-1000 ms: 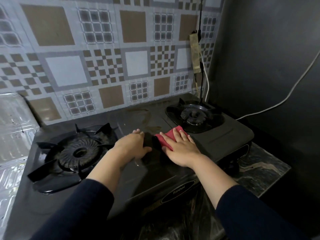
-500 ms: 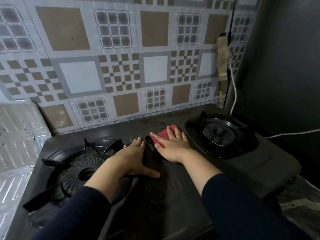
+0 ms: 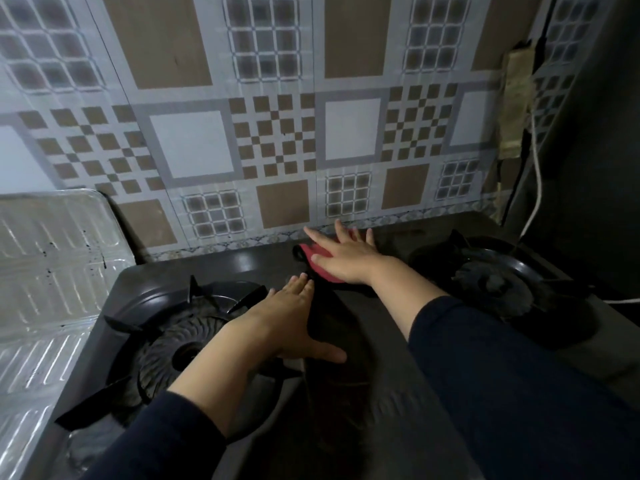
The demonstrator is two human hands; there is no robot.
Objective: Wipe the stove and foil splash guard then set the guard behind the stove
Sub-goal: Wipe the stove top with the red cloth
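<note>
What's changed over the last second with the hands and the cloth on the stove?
The right hand slid the red cloth from mid-stove back to the rear edge by the tiled wall. The left hand stayed flat beside the left burner. The foil guard was not touched.

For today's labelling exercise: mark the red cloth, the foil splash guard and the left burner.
red cloth (image 3: 320, 252), head view, bare edge left of the fingers
foil splash guard (image 3: 52, 265), head view, ribbed panel
left burner (image 3: 180, 355), head view, centre ring

A patterned tile wall (image 3: 277, 133) of brown, white and grey squares stood dimly lit; a white cable (image 3: 536, 188) ran down the dark side wall (image 3: 595, 133).
</note>
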